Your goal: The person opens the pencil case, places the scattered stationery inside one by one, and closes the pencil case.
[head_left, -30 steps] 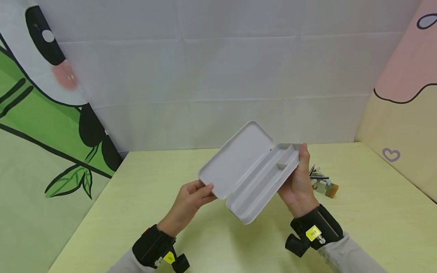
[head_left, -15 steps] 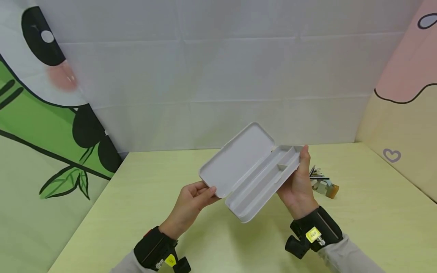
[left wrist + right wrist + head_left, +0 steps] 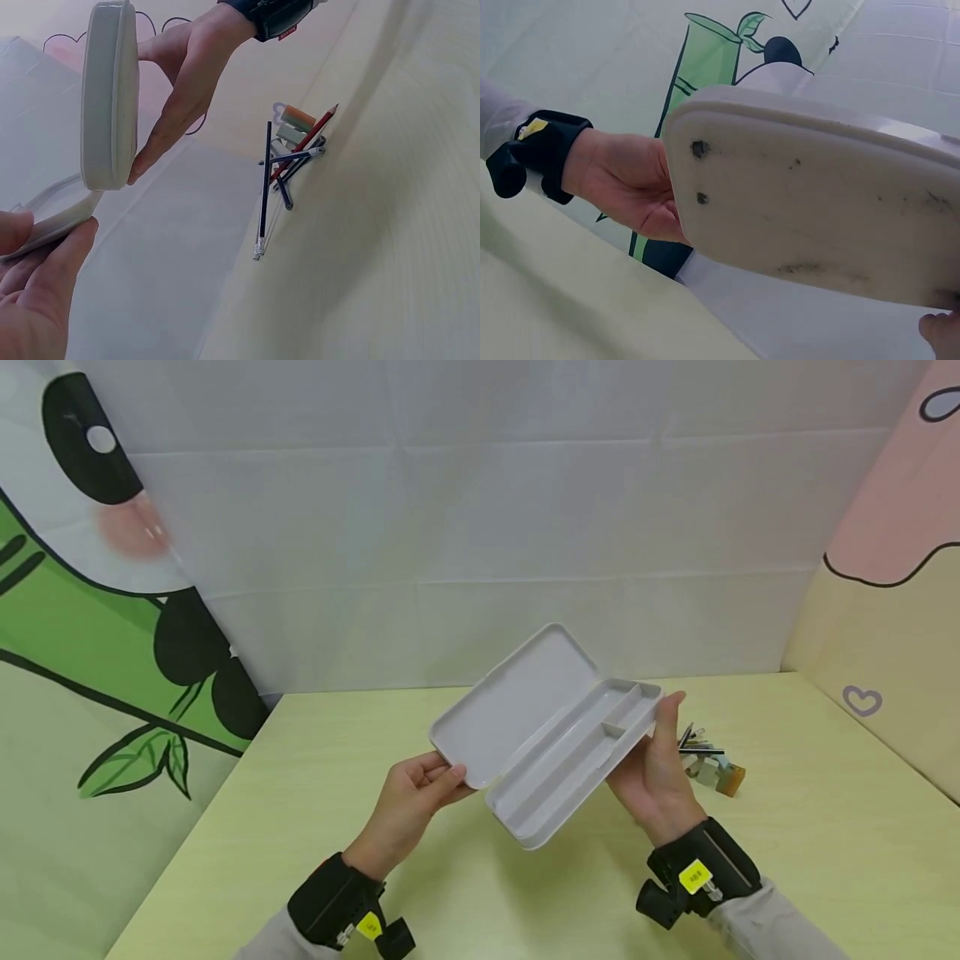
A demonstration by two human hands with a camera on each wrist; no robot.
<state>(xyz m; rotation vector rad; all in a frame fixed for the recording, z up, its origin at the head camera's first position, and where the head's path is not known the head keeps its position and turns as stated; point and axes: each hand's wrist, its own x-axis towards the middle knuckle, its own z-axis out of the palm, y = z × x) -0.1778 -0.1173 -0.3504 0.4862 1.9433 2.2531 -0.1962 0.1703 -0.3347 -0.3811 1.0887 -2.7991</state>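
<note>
A white pencil case [image 3: 570,752] is held up above the table, its lid [image 3: 517,706] swung open to the left. Its divided tray faces the head camera with nothing in its compartments. My left hand [image 3: 411,802] pinches the lid's lower left corner between thumb and fingers. At the upper right end of the tray, my right hand [image 3: 654,781] grips the side, thumb along the edge and fingers hidden behind. Dark scuffs mark the case's underside [image 3: 817,210] in the right wrist view.
Behind my right hand, a small pile of pencils [image 3: 266,191] and pens lies on the pale yellow table [image 3: 315,760]. An orange-ended eraser [image 3: 298,118] and a greenish block [image 3: 290,135] sit beside them. Cloth walls [image 3: 480,527] stand at the back and both sides.
The pencil case has shifted slightly left and tilted a little more toward the head camera. Both hands keep their hold; the right thumb stands out slightly more from the edge.
</note>
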